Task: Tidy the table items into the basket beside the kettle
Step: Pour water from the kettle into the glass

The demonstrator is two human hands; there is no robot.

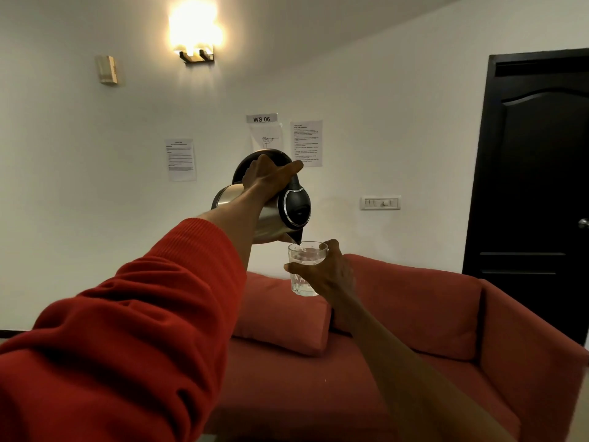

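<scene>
A steel electric kettle [271,215] is being gripped and tipped by the left hand [267,178] over a glass tumbler [306,269] being clasped by the right hand [328,272]

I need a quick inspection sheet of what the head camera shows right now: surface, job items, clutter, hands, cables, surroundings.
Surface: no table in view; a red sofa with a cushion lies below the hands.
Job's things: kettle held in the air, tilted with its spout at the rim of a glass that holds water; basket not seen.
Clutter: nothing seen.
Grippers: left hand grips the kettle handle; right hand holds the glass, fingers curled round it.
Cables: nothing seen.
Surroundings: white wall with papers, one sign reading WS 06, lit wall lamp, switch panel, dark door.
</scene>
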